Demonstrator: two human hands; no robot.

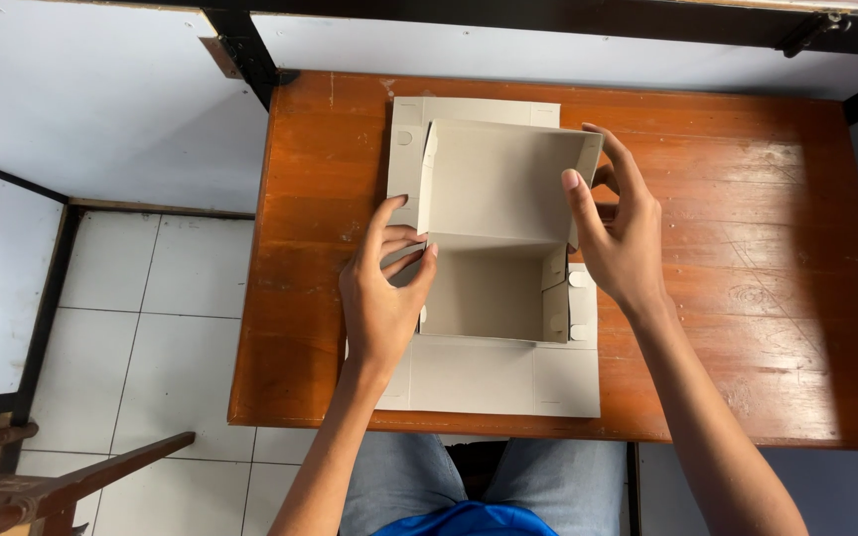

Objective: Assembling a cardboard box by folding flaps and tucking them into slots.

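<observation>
Behind left hand [381, 298], box [494, 258] wall unseen

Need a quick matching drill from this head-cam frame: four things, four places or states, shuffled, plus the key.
Things:
1. left hand
2. right hand
3. cardboard box
4. wooden table

Places or states:
A. reddish-brown, bearing the flat panels
B. grips the raised panel's right edge
C. pale grey, partly folded, one panel standing up
D. fingers on the left side wall, by the fold

Pairs: 1-D, 2-B, 3-C, 4-A
</observation>
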